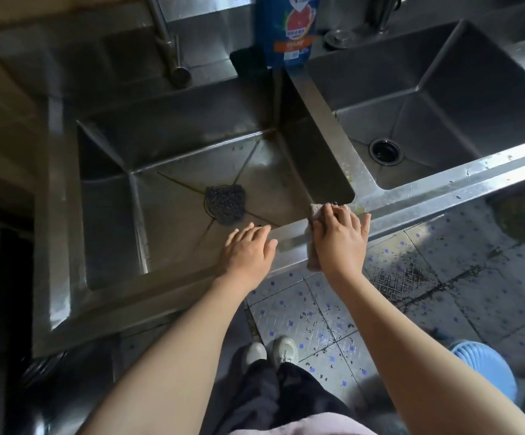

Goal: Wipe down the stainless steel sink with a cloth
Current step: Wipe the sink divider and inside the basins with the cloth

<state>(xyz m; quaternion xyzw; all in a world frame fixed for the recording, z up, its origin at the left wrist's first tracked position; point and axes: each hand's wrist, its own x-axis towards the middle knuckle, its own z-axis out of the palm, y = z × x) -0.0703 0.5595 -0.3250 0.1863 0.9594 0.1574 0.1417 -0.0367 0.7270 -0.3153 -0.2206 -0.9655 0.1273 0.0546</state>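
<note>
Cloth (313, 258): centre frame, on front rim of sink (289, 238), pressed under right hand (341, 238), fingers flat. Left hand (248, 249): fingers spread, bracing on rim beside. Risk: cloth overhangs edge, may slip to floor (443, 293)

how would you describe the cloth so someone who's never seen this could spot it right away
Find the double stainless steel sink and follow its front rim to where the central divider meets it. The cloth is the pinkish-grey pad pressed there under the right hand; the left hand beside it rests bare on the rim.
</note>
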